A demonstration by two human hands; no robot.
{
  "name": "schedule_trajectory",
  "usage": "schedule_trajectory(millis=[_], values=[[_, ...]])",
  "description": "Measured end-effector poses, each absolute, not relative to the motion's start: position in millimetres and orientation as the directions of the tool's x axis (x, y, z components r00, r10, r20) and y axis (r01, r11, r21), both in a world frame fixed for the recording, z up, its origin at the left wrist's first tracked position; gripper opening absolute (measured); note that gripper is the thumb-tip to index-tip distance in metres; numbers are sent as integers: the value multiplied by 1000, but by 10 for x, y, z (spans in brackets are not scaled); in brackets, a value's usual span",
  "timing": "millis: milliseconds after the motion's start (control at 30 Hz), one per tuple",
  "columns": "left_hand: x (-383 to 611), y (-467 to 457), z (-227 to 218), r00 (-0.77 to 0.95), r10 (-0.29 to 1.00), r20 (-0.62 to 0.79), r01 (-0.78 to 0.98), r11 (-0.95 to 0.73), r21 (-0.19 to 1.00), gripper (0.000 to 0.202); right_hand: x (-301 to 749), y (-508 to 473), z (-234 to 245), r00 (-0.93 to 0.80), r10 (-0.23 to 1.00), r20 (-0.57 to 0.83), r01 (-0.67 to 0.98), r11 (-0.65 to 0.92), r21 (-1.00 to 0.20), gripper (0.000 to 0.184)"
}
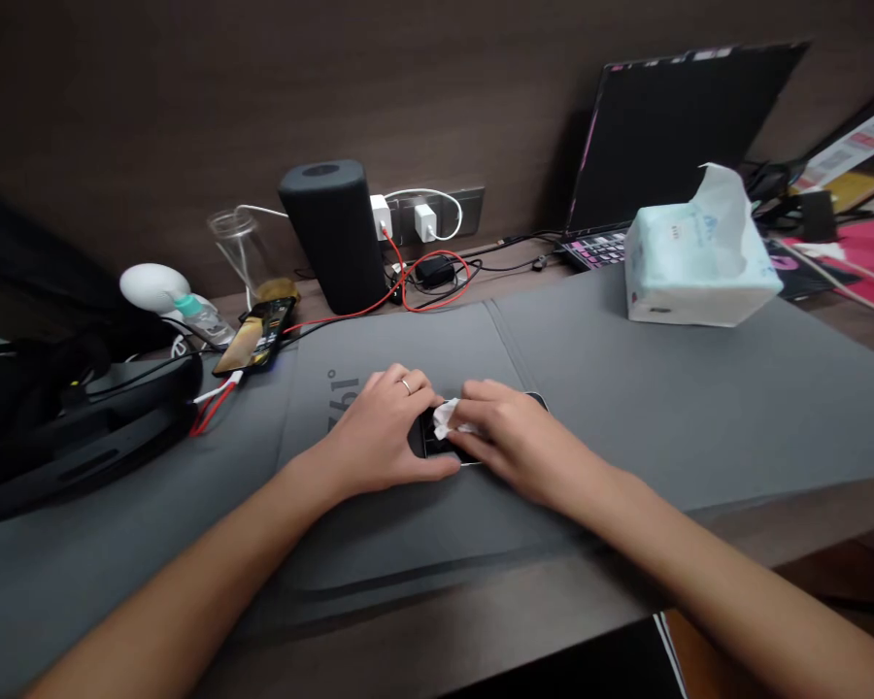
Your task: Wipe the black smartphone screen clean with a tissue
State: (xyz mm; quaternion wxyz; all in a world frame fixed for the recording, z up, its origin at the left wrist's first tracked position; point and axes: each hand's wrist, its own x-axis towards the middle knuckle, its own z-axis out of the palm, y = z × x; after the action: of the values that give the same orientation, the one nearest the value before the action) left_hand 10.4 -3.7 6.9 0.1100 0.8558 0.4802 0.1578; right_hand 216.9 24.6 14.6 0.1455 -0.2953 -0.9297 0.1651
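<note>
A black phone (437,442) lies flat on the grey desk mat (626,388), mostly covered by my hands. My left hand (386,427), a ring on one finger, is curled round the phone's left end and holds it down. My right hand (506,432) rests over the phone's right part, its fingers pinched on a small white tissue (446,417) that presses on the screen. Only the middle of the screen and the far right corner of the phone show.
A pack of tissues (699,262) stands at the right on the mat, before an open laptop (670,146). A black cylinder speaker (335,233), chargers with red and white cables (415,282), another phone (258,335), a small bottle and black gear at the left crowd the back.
</note>
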Motion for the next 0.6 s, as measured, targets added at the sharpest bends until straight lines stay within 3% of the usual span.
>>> schedule_trajectory(millis=[233, 500, 600], values=[[106, -43, 77, 472, 866, 163, 791, -498, 356, 48, 2812, 268, 222, -665, 735, 132, 645, 654, -394, 24], [107, -42, 88, 475, 869, 137, 798, -491, 348, 43, 2122, 200, 176, -777, 608, 163, 529, 772, -353, 21], [93, -36, 82, 477, 870, 126, 791, -487, 369, 47, 2371, 249, 179, -740, 657, 145, 575, 730, -368, 22]])
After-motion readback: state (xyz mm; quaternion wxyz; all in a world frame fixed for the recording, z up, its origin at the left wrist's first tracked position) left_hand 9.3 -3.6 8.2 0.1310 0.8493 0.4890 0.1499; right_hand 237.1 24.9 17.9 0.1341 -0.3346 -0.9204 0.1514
